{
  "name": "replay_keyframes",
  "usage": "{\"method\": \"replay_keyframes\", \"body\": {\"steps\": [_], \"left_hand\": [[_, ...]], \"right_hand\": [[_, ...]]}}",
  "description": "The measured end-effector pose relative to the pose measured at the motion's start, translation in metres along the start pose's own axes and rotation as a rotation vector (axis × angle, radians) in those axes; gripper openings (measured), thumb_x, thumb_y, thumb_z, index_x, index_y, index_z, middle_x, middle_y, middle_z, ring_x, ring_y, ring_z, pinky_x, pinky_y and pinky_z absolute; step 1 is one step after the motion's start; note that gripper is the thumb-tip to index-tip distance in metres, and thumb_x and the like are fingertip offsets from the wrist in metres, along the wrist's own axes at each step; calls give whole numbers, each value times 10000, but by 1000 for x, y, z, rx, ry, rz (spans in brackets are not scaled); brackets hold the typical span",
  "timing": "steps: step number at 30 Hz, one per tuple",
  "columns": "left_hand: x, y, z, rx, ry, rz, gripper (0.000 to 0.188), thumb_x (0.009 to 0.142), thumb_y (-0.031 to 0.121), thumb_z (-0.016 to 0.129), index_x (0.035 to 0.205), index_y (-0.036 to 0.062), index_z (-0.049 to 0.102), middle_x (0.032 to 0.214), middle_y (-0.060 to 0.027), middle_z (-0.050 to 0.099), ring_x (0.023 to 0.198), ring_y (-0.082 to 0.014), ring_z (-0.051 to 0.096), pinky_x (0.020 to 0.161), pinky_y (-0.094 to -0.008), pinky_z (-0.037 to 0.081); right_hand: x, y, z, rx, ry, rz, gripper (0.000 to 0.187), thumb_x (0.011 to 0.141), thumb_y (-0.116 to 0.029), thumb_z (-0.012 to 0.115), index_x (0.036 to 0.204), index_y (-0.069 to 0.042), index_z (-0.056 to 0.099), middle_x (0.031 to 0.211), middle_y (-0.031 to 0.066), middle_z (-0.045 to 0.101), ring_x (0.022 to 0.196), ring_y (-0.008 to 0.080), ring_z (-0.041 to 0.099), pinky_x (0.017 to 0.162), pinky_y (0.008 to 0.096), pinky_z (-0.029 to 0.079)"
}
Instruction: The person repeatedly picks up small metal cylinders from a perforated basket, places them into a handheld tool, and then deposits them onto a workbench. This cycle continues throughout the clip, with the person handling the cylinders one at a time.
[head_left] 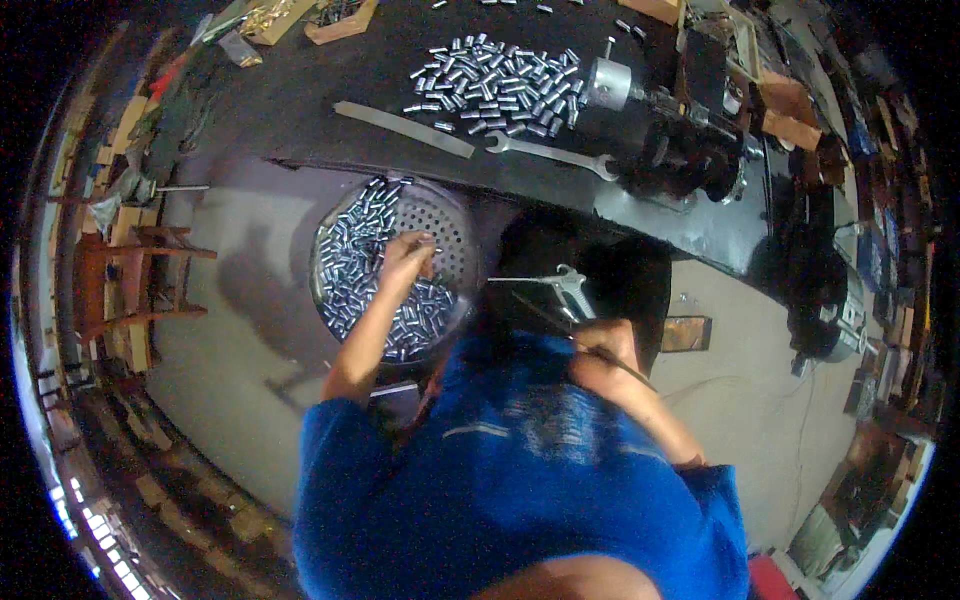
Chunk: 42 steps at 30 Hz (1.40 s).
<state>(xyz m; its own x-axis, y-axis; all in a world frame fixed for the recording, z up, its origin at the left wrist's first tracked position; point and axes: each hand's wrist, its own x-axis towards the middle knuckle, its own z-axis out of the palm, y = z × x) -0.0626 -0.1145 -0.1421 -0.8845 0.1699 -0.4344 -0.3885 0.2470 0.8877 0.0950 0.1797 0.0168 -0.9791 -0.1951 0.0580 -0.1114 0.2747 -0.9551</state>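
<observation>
My left hand (pixel 408 258) is over a round perforated metal tray (pixel 448 222), its fingers pinched together. A small shiny metal piece shows at the fingertips, seemingly one of the short cylinders. Many such metal cylinders (pixel 350 265) fill the left and near parts of the tray, while holes show at its far right. My right hand (pixel 607 358) is closed in a fist at the lower end of a silver air blow gun (pixel 566 288). The gun's thin nozzle points left toward the tray. A dark thin hose or rod (pixel 625 372) runs past this fist; its exact hold is partly hidden.
Beyond the tray, a dark workbench (pixel 290 120) carries a heap of metal cylinders (pixel 500 85), a flat metal strip (pixel 405 130) and an open-ended wrench (pixel 550 153). A machine with a chuck (pixel 610 82) stands at right. A wooden stool (pixel 140 285) is at left.
</observation>
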Motion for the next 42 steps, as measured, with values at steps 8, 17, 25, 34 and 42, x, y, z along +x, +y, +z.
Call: {"method": "replay_keyframes", "body": {"steps": [8,17,25,34,42], "left_hand": [[-82,74,73,-706,-581,-137,317,877,275,471,991,-15,527,647,-111,561,505,-223,553,469,-355,481],[-101,90,94,-719,-549,-236,380,914,355,394,922,-1,527,519,-64,480,382,-187,472,353,-312,437],[-108,106,94,-525,-409,-148,376,899,338,451,854,-14,573,531,-76,518,398,-181,489,388,-293,437],[-111,123,92,-227,-485,158,160,791,85,632,898,-33,612,760,-82,622,666,-157,599,621,-271,491],[-107,126,91,-166,-559,231,234,755,56,661,964,-23,588,933,-79,621,859,-130,580,771,-250,457]], "right_hand": [[14,3,6,-50,-79,-107,171,600,-24,566,519,-15,416,476,128,393,429,261,433,423,358,330],[17,10,8,-17,-51,-124,212,601,-74,594,507,-21,413,492,150,426,444,304,465,430,374,353],[22,4,4,-77,-108,-177,199,587,-96,605,521,-19,433,512,159,460,485,328,504,447,392,376],[21,0,10,-122,-62,-223,157,578,-122,608,546,-31,484,538,153,508,515,328,539,475,413,420],[19,8,7,-133,-113,-164,157,580,-93,607,544,-28,469,520,144,484,494,323,522,460,405,401]]}}
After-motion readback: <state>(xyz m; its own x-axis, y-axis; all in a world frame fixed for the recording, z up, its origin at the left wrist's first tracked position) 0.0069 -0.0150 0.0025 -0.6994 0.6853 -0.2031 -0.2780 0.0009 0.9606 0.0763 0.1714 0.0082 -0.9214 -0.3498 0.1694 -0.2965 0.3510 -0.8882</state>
